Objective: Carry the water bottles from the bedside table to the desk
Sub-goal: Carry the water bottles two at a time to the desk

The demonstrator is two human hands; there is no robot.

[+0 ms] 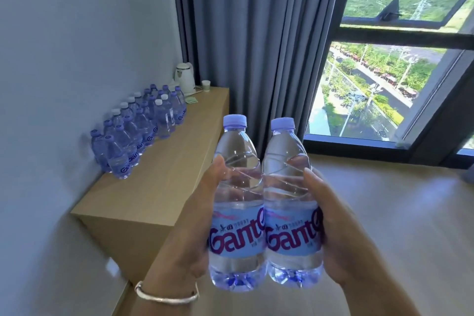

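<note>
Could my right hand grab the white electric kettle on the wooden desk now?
Probably not: the right hand grips a clear plastic water bottle, and the white electric kettle stands at the wooden desk's far end.

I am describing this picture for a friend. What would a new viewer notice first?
First, the two water bottles held upright side by side in front: one in the left hand, the other in the right hand. Next, the rows of bottles on the wooden desk along the left wall, with a white kettle behind them.
</note>
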